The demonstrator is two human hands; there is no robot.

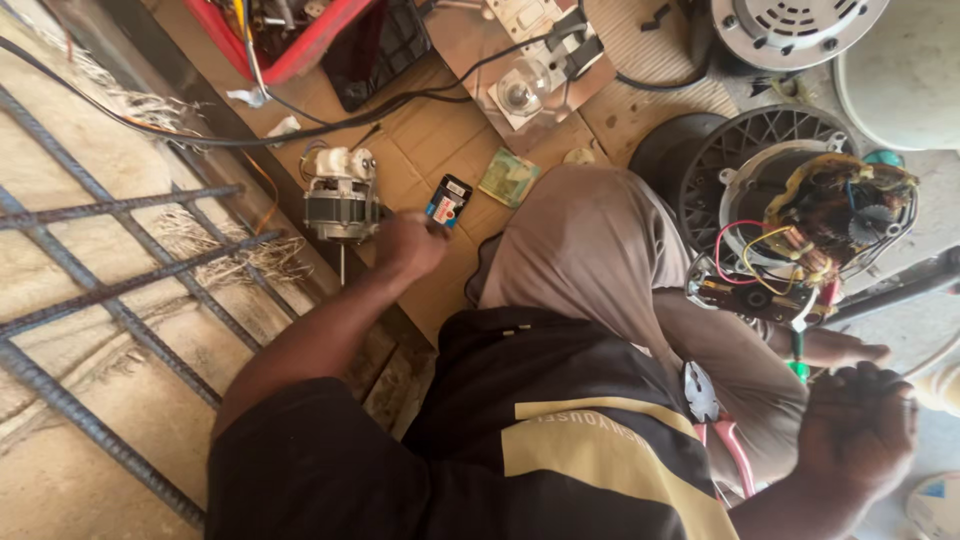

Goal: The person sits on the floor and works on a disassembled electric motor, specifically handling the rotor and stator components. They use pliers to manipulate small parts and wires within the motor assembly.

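Note:
My left hand (410,245) reaches out over brown cardboard (420,150), its fingers curled under. It lies between a small grey electric motor (340,205) with a white end cap and a small black and blue packet (448,200). Whether it holds anything is hidden. My right hand (858,425) is closed around a green-handled screwdriver (797,365). The screwdriver's tip points up into an opened fan motor (810,235) with copper windings and red, yellow and black wires. My grey-trousered knee (590,250) rises between the two hands.
Red-handled pliers (722,440) lie on my lap. A round black fan grille (745,150) sits behind the opened motor. A glass bulb on a board (525,90), a red crate (290,40), black cables and a green folded note (508,177) lie farther off. Rusty steel bars (110,300) cross the left side.

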